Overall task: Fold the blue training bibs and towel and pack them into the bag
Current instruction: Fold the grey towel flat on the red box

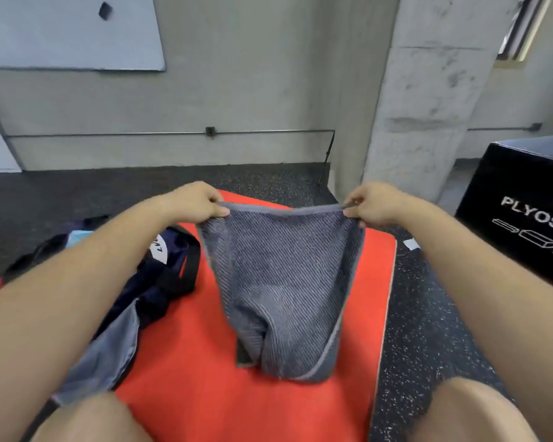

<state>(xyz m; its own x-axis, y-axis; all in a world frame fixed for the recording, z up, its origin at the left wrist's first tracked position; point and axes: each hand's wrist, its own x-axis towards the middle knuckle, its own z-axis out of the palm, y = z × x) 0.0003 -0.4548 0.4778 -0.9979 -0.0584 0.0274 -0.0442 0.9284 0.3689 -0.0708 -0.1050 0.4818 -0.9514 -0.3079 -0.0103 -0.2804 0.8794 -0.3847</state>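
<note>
We pinch the top corners of the towel (281,275): left hand (198,202) at 11 o'clock, right hand (374,204) at 1 o'clock. It is not yet folded or packed; the bag (160,275) lies at 9 o'clock.

Grey ribbed towel (281,282), red mat (198,378), navy bag (160,282)

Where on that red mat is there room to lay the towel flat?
Bare mat shows between the bag and the hanging towel, and a strip right of the towel. The bag crowds the mat's left edge.
</note>
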